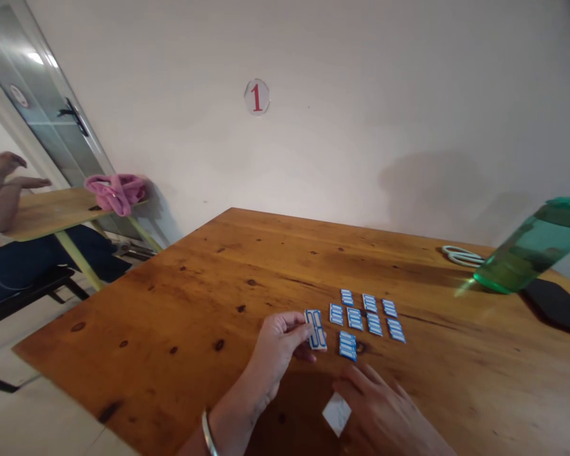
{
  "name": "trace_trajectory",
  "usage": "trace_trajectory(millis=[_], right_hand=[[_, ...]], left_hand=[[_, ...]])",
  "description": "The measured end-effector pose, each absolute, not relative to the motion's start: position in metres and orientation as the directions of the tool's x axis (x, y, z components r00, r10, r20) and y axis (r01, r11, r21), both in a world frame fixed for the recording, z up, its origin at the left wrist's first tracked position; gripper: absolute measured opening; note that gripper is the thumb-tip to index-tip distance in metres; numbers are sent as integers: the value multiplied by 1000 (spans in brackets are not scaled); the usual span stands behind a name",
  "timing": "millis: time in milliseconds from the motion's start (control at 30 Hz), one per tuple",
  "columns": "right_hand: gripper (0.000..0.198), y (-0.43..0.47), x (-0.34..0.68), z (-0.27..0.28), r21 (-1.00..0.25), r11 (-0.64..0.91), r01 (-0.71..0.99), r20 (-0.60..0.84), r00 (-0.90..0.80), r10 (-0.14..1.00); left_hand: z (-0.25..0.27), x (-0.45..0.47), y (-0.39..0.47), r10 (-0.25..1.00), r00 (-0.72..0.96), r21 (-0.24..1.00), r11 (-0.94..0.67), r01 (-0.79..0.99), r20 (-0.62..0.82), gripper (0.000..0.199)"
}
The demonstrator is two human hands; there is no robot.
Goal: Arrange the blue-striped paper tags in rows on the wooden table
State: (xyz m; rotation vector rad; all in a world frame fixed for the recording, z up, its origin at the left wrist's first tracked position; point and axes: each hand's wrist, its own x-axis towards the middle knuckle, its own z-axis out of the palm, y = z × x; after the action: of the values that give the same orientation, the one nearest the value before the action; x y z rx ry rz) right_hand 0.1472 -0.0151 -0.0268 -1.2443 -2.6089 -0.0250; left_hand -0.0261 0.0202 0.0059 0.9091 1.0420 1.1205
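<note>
My left hand point(285, 339) holds a small upright stack of blue-and-white patterned cards point(316, 330), pinched between the thumb and the fingers behind it. Just right of it, several small blue-and-white patterned pieces point(354, 319) lie in rough rows on the wooden table. The closest of these pieces point(348, 346) lies apart from the others, in front of my right hand point(380, 405). That hand is low and slightly blurred, its fingers curled. A small white square of paper point(337, 415) sticks out at its left side, apparently gripped by its partly hidden thumb.
A green translucent bottle point(527, 253) stands at the right, beside a dark flat object point(558, 307) and a coiled white cable point(462, 256). Behind the wooden table point(194, 304) is a wall. On the left, a person's arms point(2, 190) rest by another table with a pink cloth point(117, 191).
</note>
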Motion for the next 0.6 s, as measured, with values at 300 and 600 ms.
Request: trace_trajectory(millis=[300, 600], right_hand=[[18, -19, 134, -47, 45, 649, 759, 445, -597, 667], [31, -24, 138, -64, 285, 685, 670, 449, -725, 522]], left_hand=[[4, -26, 20, 974, 130, 939, 215, -267, -186, 24], [5, -25, 20, 968, 145, 935, 239, -261, -207, 21]])
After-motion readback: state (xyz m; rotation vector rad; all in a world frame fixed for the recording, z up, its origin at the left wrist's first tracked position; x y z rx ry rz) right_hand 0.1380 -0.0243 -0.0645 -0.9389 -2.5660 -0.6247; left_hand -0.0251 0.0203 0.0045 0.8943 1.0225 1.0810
